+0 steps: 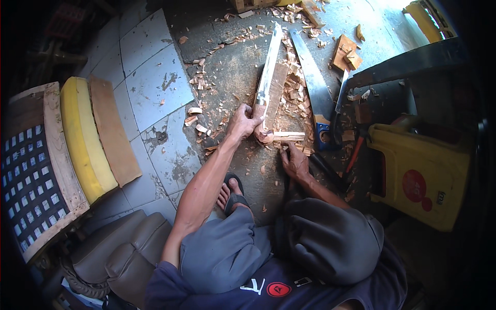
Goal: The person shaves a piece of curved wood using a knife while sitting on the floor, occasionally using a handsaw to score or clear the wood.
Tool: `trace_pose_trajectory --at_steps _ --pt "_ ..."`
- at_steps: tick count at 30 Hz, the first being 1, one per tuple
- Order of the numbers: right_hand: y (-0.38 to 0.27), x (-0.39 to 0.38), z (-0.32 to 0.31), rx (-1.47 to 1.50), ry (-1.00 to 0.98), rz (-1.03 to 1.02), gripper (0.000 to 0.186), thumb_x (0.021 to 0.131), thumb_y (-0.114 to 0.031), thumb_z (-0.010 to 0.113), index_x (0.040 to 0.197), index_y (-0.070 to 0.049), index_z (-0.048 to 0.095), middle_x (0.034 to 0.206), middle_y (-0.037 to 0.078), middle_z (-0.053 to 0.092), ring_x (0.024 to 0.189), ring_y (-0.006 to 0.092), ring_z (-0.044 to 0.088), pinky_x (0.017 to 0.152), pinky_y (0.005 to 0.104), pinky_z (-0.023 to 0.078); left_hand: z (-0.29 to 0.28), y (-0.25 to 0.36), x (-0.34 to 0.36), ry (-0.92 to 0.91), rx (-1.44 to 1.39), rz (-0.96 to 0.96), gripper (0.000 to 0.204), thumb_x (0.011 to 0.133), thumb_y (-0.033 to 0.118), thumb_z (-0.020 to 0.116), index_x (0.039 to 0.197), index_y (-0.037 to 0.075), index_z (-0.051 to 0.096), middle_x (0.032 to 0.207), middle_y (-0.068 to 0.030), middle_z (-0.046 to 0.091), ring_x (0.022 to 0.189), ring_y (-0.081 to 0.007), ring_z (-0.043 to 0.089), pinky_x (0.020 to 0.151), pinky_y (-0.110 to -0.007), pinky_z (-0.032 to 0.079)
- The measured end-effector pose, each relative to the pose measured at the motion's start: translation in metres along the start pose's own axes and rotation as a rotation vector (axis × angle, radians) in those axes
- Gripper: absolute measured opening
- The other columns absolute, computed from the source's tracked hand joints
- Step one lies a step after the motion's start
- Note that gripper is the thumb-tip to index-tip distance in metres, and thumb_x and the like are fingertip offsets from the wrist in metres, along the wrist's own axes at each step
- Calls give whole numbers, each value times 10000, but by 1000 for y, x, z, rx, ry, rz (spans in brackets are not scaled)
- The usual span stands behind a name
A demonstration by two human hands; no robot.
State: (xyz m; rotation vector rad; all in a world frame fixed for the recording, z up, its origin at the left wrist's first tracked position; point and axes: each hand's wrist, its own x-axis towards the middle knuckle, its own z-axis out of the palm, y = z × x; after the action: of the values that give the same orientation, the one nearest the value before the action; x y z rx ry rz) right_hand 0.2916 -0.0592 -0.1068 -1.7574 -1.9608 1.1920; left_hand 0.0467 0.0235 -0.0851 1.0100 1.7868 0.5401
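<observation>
A long straight-bladed machete (269, 64) lies pointing away from me, its blade pale and shiny. My left hand (245, 122) is closed around its wooden handle (260, 112), thumb on top. Beyond the handle's curved, knobbed end (264, 136), a short split stick of pale wood (289, 136) sticks out to the right. Just below that stick is my right hand (295, 161), its fingers curled together near the floor. What they pinch, if anything, is hidden among wood pieces. Under the blade rests a flat brown board (277, 89).
A handsaw (314, 77) with a blue-and-black handle lies to the right, beside a dark-handled knife (341, 93). Wood shavings (295, 93) litter the floor. Wooden blocks (345, 53) lie farther off. A yellow plastic stool (421, 173) stands at right; a yellow padded piece (88, 139) is at left.
</observation>
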Motion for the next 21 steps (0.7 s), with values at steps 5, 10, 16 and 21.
trace_pose_trajectory --at_steps 5,10,16,21 --pt "4 1 2 -17 21 -19 267 989 -248 626 1210 -99 610 907 210 715 860 408 707 769 487 543 0 -2 2 -14 9 -3 572 809 349 858 1168 -16 603 1081 -197 702 979 -305 674 863 -407 527" --pt "0 2 2 -7 12 -1 259 988 -244 627 1203 -101 613 913 207 719 862 409 706 765 491 542 1 -2 2 12 4 0 519 811 298 859 1138 -13 602 1035 -153 704 939 -241 667 856 -365 526" --pt "3 1 1 -9 34 -10 257 986 -240 635 1198 -96 618 886 195 720 847 397 712 750 483 545 6 -1 4 2 -36 0 503 817 282 853 1127 -19 595 1034 -159 697 941 -243 662 859 -370 522" --pt "-3 2 3 25 32 -19 249 984 -237 640 1185 -91 623 856 192 711 811 393 707 729 479 543 0 -5 1 18 2 -7 504 820 280 850 1128 -21 589 1039 -163 695 941 -248 661 850 -370 525"
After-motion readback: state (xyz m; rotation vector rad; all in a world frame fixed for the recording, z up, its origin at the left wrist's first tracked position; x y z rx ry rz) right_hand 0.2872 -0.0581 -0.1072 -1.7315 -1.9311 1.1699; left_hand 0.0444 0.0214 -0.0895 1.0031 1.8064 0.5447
